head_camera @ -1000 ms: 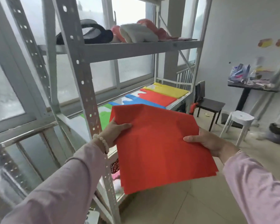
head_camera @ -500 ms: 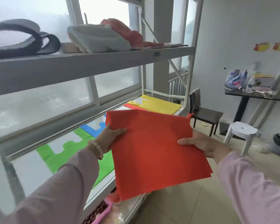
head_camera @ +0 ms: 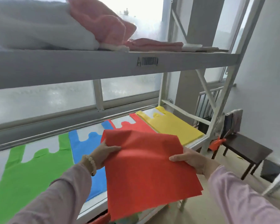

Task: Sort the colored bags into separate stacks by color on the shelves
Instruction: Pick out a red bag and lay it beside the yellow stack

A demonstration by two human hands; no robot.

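I hold a flat red bag [head_camera: 145,172] by its two sides above the front edge of the white shelf [head_camera: 94,206]. My left hand [head_camera: 103,153] pinches its left edge with the thumb on top. My right hand [head_camera: 188,159] grips its right edge the same way. On the shelf lie four bags side by side: a green bag [head_camera: 31,172] at the left, a blue bag [head_camera: 86,149], a red bag [head_camera: 132,125] partly hidden behind the held one, and a yellow bag [head_camera: 171,125] at the right.
The upper shelf [head_camera: 103,67] crosses just above and carries white and pink folded cloths [head_camera: 94,26]. A window runs behind the rack. A dark chair [head_camera: 247,151] stands to the right of the rack's end post [head_camera: 217,113]. More coloured items show under the shelf.
I have come closer to the rack and the view has swung left and down. The held red bag now hangs over the shelf's front edge, covering part of the blue and red bags.
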